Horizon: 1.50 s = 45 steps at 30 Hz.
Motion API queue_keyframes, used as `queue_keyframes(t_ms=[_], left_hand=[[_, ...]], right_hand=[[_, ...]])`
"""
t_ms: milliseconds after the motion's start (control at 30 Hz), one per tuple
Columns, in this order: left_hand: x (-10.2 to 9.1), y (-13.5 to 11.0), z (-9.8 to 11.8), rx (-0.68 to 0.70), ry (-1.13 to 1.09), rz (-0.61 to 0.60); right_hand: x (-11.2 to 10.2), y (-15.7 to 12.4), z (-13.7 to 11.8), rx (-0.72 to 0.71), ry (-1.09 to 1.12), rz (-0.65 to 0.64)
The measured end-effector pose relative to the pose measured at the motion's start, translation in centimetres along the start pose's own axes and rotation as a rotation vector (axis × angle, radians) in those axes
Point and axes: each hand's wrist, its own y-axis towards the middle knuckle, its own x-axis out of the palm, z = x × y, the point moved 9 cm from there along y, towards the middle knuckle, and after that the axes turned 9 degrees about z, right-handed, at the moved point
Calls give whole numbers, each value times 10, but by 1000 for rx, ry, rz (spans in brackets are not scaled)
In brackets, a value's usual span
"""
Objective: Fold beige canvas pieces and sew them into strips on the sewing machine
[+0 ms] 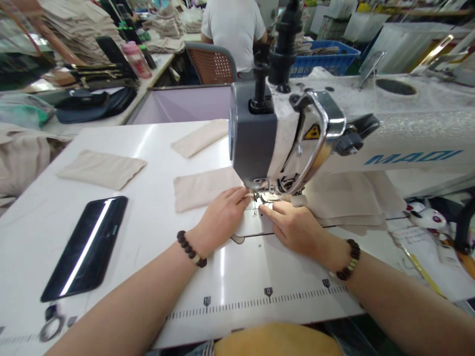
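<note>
My left hand [226, 212] reaches to the left side of the presser foot [257, 197] of a sewing machine [256, 133]. Its fingers are pressed together at the tips, and whatever lies between them is too small to make out. On the other side, my right hand [297, 227] rests with its index finger stretched out over the metal needle plate [256, 222]. A beige fabric piece [202, 188] lies just beyond my left hand. Stacked beige panels [345, 198] sit under the machine arm, to the right of my right hand.
Two more beige pieces, one folded [102, 168] and one narrow [200, 138], lie on the white table [148, 217]. A black phone [85, 247] is at left, above a metal ring [52, 327]. Ahead sits a person [233, 34] near a blue basket [326, 59].
</note>
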Motion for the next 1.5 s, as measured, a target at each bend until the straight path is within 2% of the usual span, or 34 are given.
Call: queue_keyframes(t_ms=[133, 267, 367, 467, 533, 667, 767, 900, 1033, 1167, 1233, 1333, 1433, 1500], left_hand=[[4, -5, -18, -149, 97, -76], [0, -5, -47, -350, 86, 48], [0, -5, -51, -345, 84, 92], [1, -8, -46, -308, 110, 57], [-3, -10, -40, -276, 121, 43], [-19, -10, -21, -157, 94, 54], [-29, -9, -6, -79, 103, 47], [-34, -15, 12, -22, 105, 18], [-43, -29, 22, -12, 78, 33], [-53, -39, 33, -19, 11, 80], [-57, -38, 44, -9, -55, 124], [-58, -29, 66, 9, -165, 201], [-51, -16, 89, 52, -254, 223], [-40, -10, 109, 155, -316, 146]], right_hand=[[0, -2, 1, -9, 39, 21], [-3, -6, 0, -72, 126, 93], [-14, -11, -8, -160, 177, 134], [-36, -17, -12, -185, 62, 143], [-53, -22, -3, -104, -54, 135], [-83, -41, 33, 116, -244, 144], [-82, -52, 50, 189, -300, 91], [-74, -54, 51, 205, -286, 67], [-79, -54, 51, 210, -249, 133], [-112, -62, 52, 234, -98, 369], [-126, -69, 44, 239, -55, 401], [-128, -77, 13, 224, -96, 277], [-117, -84, -30, 183, -61, 157], [-103, -87, -53, 160, 43, 53]])
